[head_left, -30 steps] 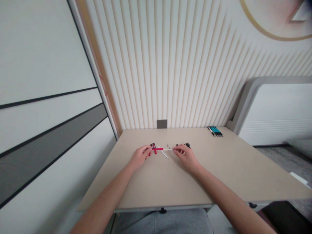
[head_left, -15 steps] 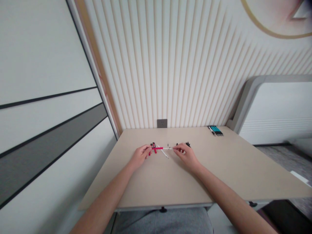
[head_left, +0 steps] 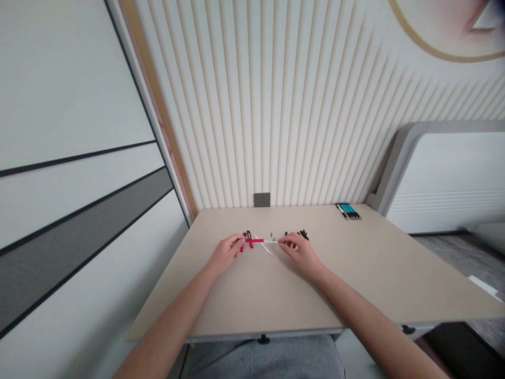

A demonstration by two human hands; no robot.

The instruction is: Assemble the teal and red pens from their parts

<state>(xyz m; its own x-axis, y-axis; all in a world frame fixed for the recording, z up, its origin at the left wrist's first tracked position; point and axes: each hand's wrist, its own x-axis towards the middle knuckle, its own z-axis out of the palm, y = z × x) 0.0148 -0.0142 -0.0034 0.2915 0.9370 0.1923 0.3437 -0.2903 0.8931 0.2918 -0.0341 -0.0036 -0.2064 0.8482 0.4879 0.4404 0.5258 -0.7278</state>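
Observation:
My left hand [head_left: 229, 249] pinches the left end of a red pen barrel [head_left: 256, 240], held level above the desk. From the barrel's right end sticks out a thin white pen refill [head_left: 271, 242]. My right hand [head_left: 296, 247] is closed on the far tip of that refill. Beneath them, another white refill [head_left: 265, 248] lies slanted on the desk. Red pen barrels with black clips [head_left: 250, 239] lie just beside my left fingers. Small black pen parts [head_left: 303, 234] sit behind my right hand, partly hidden by it. Tiny dark pieces [head_left: 271, 235] rest between the hands.
Several teal and black pens [head_left: 349, 211] lie side by side at the back right of the beige desk [head_left: 268, 300]. A grey wall socket [head_left: 262, 199] is behind the desk. A white cabinet [head_left: 79, 237] stands at the left, a bed headboard [head_left: 453, 173] at the right.
My right hand has moved slightly left, and less of the white refill shows outside the red barrel. My left hand has stayed in place.

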